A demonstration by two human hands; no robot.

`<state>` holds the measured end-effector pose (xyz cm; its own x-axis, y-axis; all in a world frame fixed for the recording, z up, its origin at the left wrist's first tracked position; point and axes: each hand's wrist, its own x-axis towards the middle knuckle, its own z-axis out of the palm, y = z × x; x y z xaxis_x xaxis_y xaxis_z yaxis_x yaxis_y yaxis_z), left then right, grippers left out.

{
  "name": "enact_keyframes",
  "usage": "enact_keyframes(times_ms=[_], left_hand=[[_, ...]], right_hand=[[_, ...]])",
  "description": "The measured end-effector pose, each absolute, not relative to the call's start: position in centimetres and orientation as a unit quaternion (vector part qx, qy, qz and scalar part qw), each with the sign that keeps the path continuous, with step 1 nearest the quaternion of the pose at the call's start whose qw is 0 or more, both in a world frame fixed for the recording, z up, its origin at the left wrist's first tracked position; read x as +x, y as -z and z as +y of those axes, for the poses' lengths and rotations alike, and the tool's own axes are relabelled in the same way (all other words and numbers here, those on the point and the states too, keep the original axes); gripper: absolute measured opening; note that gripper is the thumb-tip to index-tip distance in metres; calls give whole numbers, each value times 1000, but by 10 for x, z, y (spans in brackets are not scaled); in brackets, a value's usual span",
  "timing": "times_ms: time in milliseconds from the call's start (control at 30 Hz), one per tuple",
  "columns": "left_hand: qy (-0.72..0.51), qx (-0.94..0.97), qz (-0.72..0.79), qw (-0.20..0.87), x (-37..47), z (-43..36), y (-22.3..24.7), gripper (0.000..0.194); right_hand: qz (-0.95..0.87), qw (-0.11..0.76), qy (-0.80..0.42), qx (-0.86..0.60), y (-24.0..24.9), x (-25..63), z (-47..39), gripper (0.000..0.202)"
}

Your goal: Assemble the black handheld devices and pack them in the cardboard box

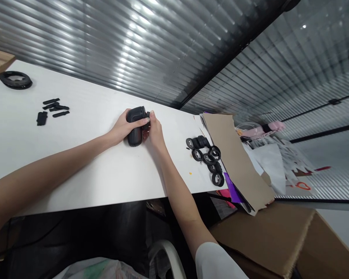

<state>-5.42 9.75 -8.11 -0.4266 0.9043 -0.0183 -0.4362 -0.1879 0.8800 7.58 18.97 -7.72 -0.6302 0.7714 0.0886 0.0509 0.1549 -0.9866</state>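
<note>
Here, both hands — left hand (pixel 120 130), right hand (pixel 154 133) — clasp black housing (pixel 136 126).

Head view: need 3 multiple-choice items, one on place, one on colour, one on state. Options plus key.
1. Where does the cluster of small black rings lie on the white table?
A. at its right end, beside the cardboard sheet
B. at its far left corner
C. under the left hand

2. What colour is the rounded housing between the hands?
A. white
B. black
C. pink

3. How is the housing held?
A. lying untouched
B. lifted high by one hand
C. gripped by the left hand, right hand touching its end

Key: 1 A, the rings sit by the cardboard; 2 B, it is plainly black; 3 C, both hands are on it at the tabletop.
</note>
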Motion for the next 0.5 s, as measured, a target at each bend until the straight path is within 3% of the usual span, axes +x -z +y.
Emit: enact_keyframes(times_ms=[133,333,500], left_hand=[[-719,272,449,455,-54,98,81,71],[-680,244,429,543,-51,96,67,34],[-656,233,422,581,-51,94,61,24]], right_hand=[[-702,337,-551,-300,77,73,192,70],[-720,360,-491,-332,69,75,189,68],[-743,390,-435,-326,65,79,192,63]])
